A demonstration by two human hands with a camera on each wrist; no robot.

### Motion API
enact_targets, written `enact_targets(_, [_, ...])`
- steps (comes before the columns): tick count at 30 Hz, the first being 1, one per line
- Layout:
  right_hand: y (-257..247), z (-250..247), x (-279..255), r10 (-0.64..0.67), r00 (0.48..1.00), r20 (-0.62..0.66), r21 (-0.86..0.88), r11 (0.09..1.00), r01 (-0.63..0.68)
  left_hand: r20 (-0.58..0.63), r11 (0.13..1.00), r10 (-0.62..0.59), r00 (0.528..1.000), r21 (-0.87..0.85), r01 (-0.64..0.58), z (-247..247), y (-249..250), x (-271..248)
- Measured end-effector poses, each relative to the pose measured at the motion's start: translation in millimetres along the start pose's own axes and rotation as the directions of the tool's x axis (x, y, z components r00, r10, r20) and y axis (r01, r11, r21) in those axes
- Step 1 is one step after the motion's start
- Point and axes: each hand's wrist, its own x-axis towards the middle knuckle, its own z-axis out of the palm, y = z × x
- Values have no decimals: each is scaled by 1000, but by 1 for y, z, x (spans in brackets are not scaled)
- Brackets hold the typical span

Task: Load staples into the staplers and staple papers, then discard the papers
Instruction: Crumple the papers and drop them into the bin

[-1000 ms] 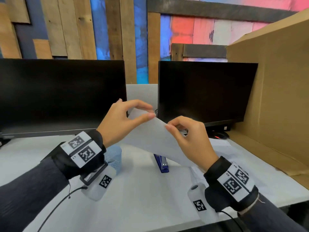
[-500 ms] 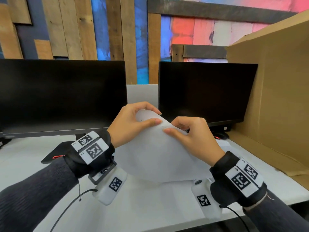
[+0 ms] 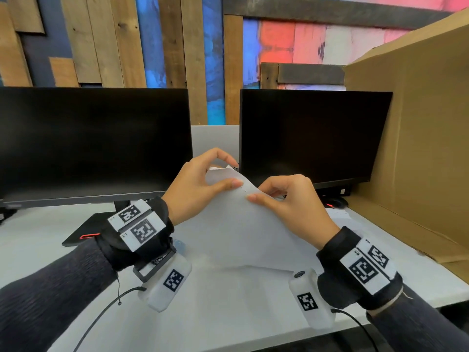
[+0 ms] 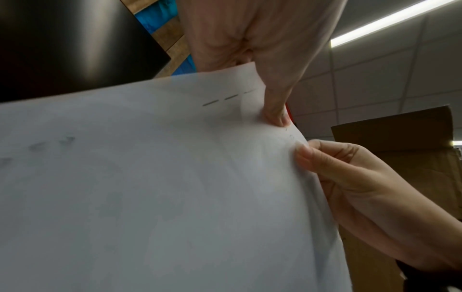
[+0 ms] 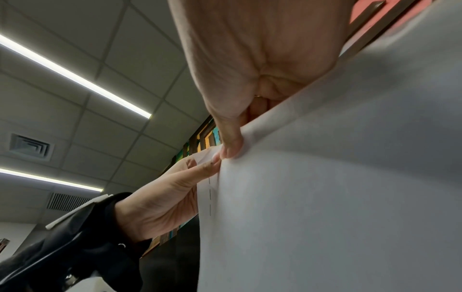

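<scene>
A white sheet of paper (image 3: 243, 232) hangs above the desk, held by its top edge in both hands. My left hand (image 3: 228, 179) pinches the upper corner between thumb and fingers. My right hand (image 3: 258, 196) pinches the same edge just to the right. A short row of staples (image 4: 220, 99) shows near that corner in the left wrist view, and the staples (image 5: 210, 195) run down the paper's edge in the right wrist view. The paper (image 4: 162, 187) fills most of the left wrist view and the paper (image 5: 337, 187) most of the right. No stapler is visible; the sheet hides the desk behind it.
Two dark monitors (image 3: 88, 143) (image 3: 312, 135) stand at the back of the white desk (image 3: 228, 313). A large open cardboard box (image 3: 418, 148) is on the right. More papers (image 3: 340, 214) lie by the box, and a black monitor base (image 3: 83, 229) is on the left.
The sheet has swung down in front of the blue stapler and the blue mesh cup, hiding them. Both hands have shifted right and closer together along the paper's top edge.
</scene>
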Motion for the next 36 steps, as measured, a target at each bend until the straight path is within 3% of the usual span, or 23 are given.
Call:
enact_targets(13, [-2, 3, 1, 1, 1000, 3, -4, 1000, -1, 17, 996, -45, 999, -79, 46, 1, -4, -3])
enact_targets(20, [3, -6, 2, -9, 998, -68, -13, 1000, 8, 115, 935, -176, 978, -292, 202, -4, -10, -13])
enact_targets(29, [5, -12, 2, -17, 991, -135, 12, 1000, 18, 161, 902, -235, 958, -330, 277, -8, -18, -15])
enact_targets(36, [13, -17, 1, 13, 972, -234, -3, 1000, -15, 169, 928, -257, 952, -233, 292, -10, -25, -17])
